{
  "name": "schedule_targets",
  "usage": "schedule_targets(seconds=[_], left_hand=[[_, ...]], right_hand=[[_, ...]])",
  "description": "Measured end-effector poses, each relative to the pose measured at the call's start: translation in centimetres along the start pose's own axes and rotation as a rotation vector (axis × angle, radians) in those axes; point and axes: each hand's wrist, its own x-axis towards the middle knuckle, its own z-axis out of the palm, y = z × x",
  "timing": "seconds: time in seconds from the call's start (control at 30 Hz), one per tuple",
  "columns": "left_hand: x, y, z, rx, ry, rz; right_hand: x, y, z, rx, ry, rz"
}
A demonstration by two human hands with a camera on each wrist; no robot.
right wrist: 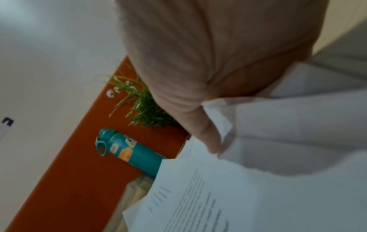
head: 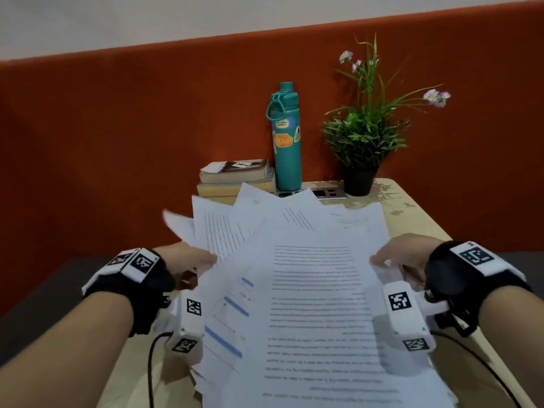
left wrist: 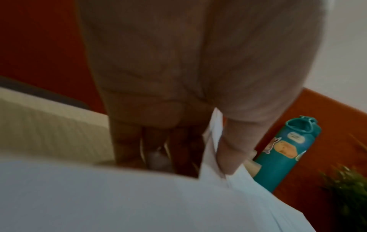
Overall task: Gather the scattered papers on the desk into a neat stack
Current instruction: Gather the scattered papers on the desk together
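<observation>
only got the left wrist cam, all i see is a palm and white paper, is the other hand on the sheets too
Observer: Yes, the right hand pinches the right edge of the fanned white printed papers.
Operator: are they squared up yet
Observer: No, their far corners splay out like a fan.
Operator: whats behind the teal bottle
Observer: Nothing but the orange partition; left of the teal metal water bottle, two worn paperback books lie stacked.

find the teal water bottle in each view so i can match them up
Head: the teal water bottle stands upright at the back of the desk, centre, right of the books.
Left wrist: lower right, tilted, right of the thumb pinching the papers.
Right wrist: lower left of centre, lying diagonally, partly behind the papers.
Shared landmark: the potted plant beside the bottle, against the orange panel.
</observation>
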Motion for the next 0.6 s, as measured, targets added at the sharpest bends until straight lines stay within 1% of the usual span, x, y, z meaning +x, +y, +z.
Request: schedule_targets(seconds=[0.03,0.1,0.17,0.2,0.27,0.33,0.37,0.4,0.47,0.5,0.53,0.57,0.6], left_hand=[[0.2,-0.2,0.0,0.008,0.014,-0.034],[-0.4,0.3,0.4,-0.066,0.116,-0.051],[-1.1,0.9,1.3,-0.052,0.209,-0.022],[-1.7,1.2,2.0,-0.06,0.207,0.027],[-2.6,2.0,3.4,-0.134,0.084,0.109],[-3.2,2.3,3.8,-0.212,-0.014,0.135],[-3.3,2.1,3.5,-0.248,-0.034,0.115],[-3.4,1.9,3.2,-0.297,-0.041,0.098],[-3.0,1.4,3.1,-0.271,0.009,0.087],[-3.2,1.3,3.5,-0.21,0.026,0.111],[-3.3,1.4,3.7,-0.187,0.022,0.153],[-3.1,1.5,3.9,-0.199,-0.001,0.162],[-3.0,1.5,3.8,-0.21,-0.046,0.167]], right_hand=[[0.7,-0.1,0.2,0.014,0.01,-0.009],[1.4,-0.2,0.2,0.084,0.026,-0.04],[1.1,-0.4,0.4,0.181,0.03,-0.033],[1.0,-0.4,0.6,0.223,-0.012,-0.03],[1.1,-0.7,1.2,0.264,-0.032,-0.037],[1.3,-0.7,1.3,0.287,0.015,-0.046],[1.7,-0.4,1.1,0.272,0.037,-0.063],[1.9,-0.1,1.1,0.313,0.041,-0.067],[1.6,0.0,1.5,0.376,-0.046,-0.082],[1.4,0.0,1.8,0.345,-0.097,-0.086],[1.9,0.0,2.0,0.318,-0.155,-0.094],[2.6,0.1,2.2,0.323,-0.191,-0.119],[3.0,0.1,2.3,0.328,-0.194,-0.138]])
